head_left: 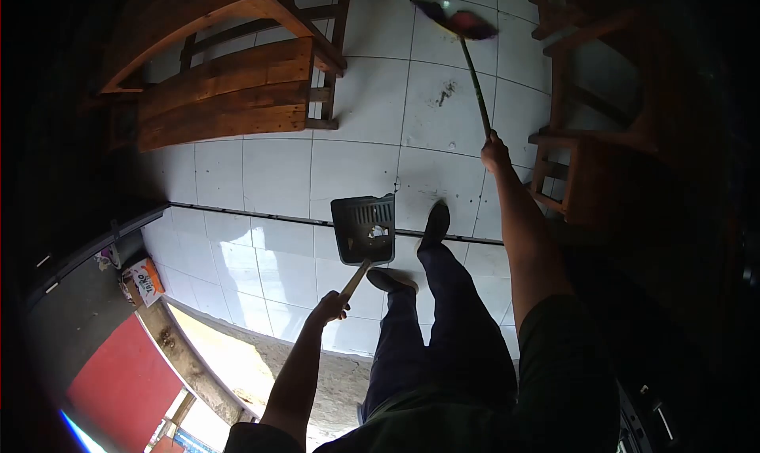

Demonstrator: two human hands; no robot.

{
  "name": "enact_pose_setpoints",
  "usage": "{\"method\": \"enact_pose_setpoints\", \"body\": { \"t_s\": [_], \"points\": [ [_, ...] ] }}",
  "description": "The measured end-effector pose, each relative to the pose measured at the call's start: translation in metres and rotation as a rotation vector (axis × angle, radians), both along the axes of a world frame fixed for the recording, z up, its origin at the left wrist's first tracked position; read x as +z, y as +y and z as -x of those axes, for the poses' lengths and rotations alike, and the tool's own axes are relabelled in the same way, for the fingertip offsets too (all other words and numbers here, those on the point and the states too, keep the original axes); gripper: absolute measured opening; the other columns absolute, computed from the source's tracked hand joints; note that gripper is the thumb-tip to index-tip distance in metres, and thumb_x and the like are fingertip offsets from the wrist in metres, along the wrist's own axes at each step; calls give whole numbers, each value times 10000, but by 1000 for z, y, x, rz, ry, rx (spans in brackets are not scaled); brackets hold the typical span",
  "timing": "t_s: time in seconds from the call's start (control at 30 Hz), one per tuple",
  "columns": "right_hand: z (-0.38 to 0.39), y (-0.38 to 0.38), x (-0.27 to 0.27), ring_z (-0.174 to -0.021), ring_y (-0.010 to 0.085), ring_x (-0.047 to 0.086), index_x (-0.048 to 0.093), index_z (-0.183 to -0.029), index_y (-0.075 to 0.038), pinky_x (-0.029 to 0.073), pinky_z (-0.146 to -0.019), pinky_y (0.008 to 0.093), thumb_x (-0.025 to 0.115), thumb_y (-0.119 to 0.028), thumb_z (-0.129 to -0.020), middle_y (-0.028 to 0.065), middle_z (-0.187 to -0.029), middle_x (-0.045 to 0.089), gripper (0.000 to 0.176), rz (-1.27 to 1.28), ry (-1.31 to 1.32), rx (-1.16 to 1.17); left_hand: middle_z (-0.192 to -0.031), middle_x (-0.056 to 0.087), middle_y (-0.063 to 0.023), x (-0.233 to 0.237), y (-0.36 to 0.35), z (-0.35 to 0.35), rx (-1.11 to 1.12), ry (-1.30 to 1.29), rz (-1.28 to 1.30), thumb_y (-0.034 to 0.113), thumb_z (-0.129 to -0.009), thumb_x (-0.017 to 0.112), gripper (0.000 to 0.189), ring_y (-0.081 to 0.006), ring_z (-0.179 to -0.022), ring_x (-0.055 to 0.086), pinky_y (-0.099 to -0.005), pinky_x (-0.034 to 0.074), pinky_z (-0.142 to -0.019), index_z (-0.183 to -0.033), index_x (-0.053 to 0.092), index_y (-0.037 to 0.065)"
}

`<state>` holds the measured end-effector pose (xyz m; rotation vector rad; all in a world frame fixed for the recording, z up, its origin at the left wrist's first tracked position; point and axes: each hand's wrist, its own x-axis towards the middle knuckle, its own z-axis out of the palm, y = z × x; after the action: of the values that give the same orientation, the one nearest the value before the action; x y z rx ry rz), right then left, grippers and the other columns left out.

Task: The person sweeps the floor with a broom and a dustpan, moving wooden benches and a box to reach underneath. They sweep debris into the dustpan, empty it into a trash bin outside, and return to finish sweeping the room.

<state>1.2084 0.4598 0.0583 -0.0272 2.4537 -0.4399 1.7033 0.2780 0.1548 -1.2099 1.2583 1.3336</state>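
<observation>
Where the white tiled floor (356, 164) spans the work area, a dark strip (297, 219) crosses it from left to right. At the far left, a wooden bench (229, 93) adjoins a larger wooden piece of furniture (245, 6). Further wooden furniture (554, 143) lines the right side, partly in shadow.

The broom (475, 81) extends toward the far side, right of centre; its dark head (455, 22) is blurred and lies at the far end of the handle. The dustpan (340, 233) is located near the centre, over the dark strip, with its stick handle pointing to the near left. Contact between its base and the floor cannot be determined. A carton (145, 280) is positioned at the near left.

The person's left shoe (388, 280) is just beside the dustpan; the right shoe (436, 222) is farther right. The right hand (496, 152) grips the near end of the broom handle. The left hand (331, 307) grips the dustpan handle.

Light-coloured debris (378, 232) lies inside the dustpan. Dark dirt (446, 93) marks the tiles between dustpan and broom head.
</observation>
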Motion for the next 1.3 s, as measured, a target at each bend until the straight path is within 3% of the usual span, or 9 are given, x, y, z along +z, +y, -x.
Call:
{"method": "enact_pose_setpoints", "body": {
  "t_s": [0.33,0.53,0.73,0.8,0.83,0.87,0.93,1.07,1.3],
  "points": [
    [-268,166,45,-715,431,566,248,-1292,-184,463,-607,517,343,-267,-892,249,-759,586,420,-124,-100,150,-657,551,-133,-23,41,-82,-163,138,143,224,-805,555,274,-190,-571,610,-305,506,-504,-855,475,-33],
    [-419,220,90,-841,406,557,366,-1253,-155,462,-716,456,361,-288,-893,215,-891,595,385,-63,-189,42,-509,442,-4,-13,37,-129,-100,147,213,232,-787,578,240,-209,-619,622,-328,509,-485,-822,481,16],
    [-442,203,92,-825,355,570,463,-1194,-133,442,-694,406,368,-339,-889,182,-971,584,381,103,25,-87,-817,572,-204,-24,31,-166,-108,123,162,220,-821,500,298,-222,-670,629,-330,517,-505,-903,422,-56],
    [-437,198,80,-875,355,559,451,-1204,-139,436,-730,411,355,-351,-891,181,-1000,576,390,78,52,-91,-850,580,-248,-106,33,-215,-1298,553,267,229,-835,446,355,-274,-753,623,-368,523,-597,-934,377,-104],
    [-432,190,83,-940,361,535,447,-1204,-135,425,-775,413,343,-355,-894,178,-1035,564,394,120,58,-103,-902,551,-296,-99,41,-210,-524,149,277,243,-824,439,396,-345,-823,600,-411,507,-686,-1007,375,-102],
    [-426,182,82,-980,370,514,443,-1200,-123,417,-804,412,339,-345,-897,184,-1053,555,390,115,41,-117,-936,537,-310,-150,45,-236,-828,243,284,257,-807,471,455,-389,-843,583,-427,494,-722,-1057,355,-105],
    [-417,173,72,-988,379,504,436,-1196,-125,406,-818,429,330,-331,-900,193,-1038,558,376,104,84,-109,-857,560,-238,-111,54,-209,-1033,308,325,168,-837,411,267,-354,-846,576,-387,500,-708,-929,569,-27],
    [-406,155,46,-868,405,543,405,-1158,-159,439,-717,470,327,-287,-896,199,-938,583,301,115,164,47,-937,566,-260,-114,78,-186,-452,-16,382,153,-791,445,318,-376,-905,568,-415,479,-767,-1012,484,-72],
    [-410,137,38,-831,437,537,356,-1065,-114,438,-692,504,298,-248,-899,242,-908,565,221,34,-186,-84,-832,604,-237,-130,107,-161,-466,71,345,141,-769,462,305,-312,-752,624,-386,505,-656,-972,520,-79]
  ]
}}
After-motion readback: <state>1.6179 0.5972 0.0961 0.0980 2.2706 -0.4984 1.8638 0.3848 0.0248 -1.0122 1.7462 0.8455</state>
